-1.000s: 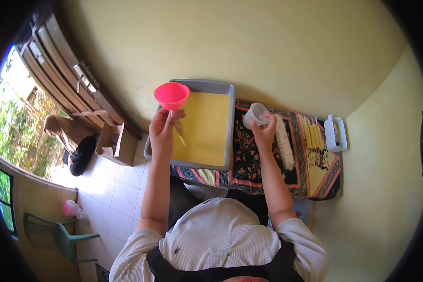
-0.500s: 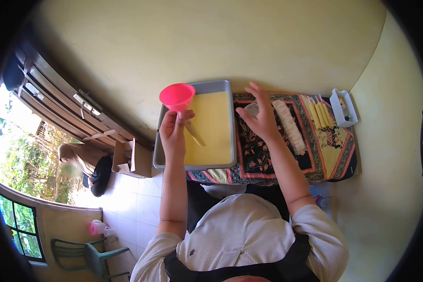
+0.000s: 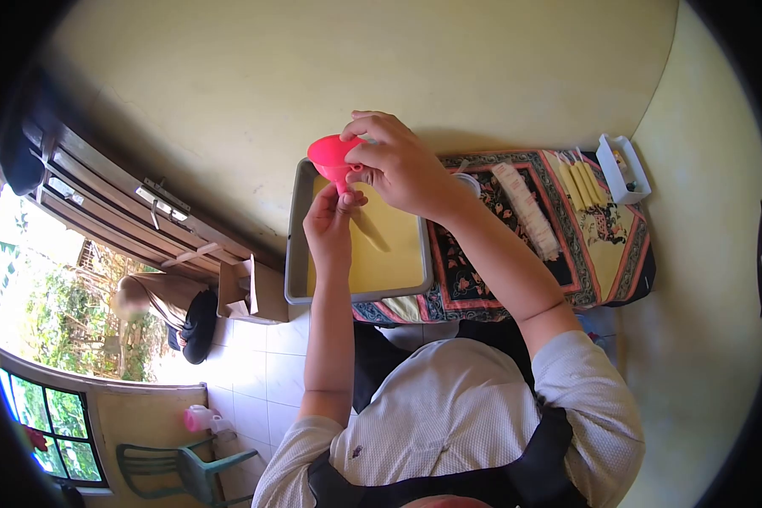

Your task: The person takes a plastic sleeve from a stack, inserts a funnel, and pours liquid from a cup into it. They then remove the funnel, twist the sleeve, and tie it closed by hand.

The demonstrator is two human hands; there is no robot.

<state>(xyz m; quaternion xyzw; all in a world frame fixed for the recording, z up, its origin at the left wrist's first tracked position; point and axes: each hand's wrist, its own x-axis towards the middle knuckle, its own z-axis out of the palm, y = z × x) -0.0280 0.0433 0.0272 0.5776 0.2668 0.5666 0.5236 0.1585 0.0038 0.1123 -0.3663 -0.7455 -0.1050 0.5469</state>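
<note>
Liquid [image 3: 402, 267], pale yellow, is contained by the raised walls of a grey tray [image 3: 296, 245]. Above it, both hands are joined at a pink funnel [image 3: 328, 155]: its spout is pinched by the left hand [image 3: 334, 216], apparently so the mouth faces upward, while its rim is touched by the right hand [image 3: 398, 169], perhaps for steadiness, though how firmly cannot be told. A slim sleeve [image 3: 368, 230] is hung below, over the tray. Rightward, a clear cup [image 3: 467, 182], white strip [image 3: 525, 207] and yellow tubes [image 3: 577, 184] are laid on patterned cloth [image 3: 457, 275], near a white basket [image 3: 637, 194]

One pink funnel [image 3: 334, 156], one gray tray [image 3: 427, 254], one white basket [image 3: 634, 188]
</note>
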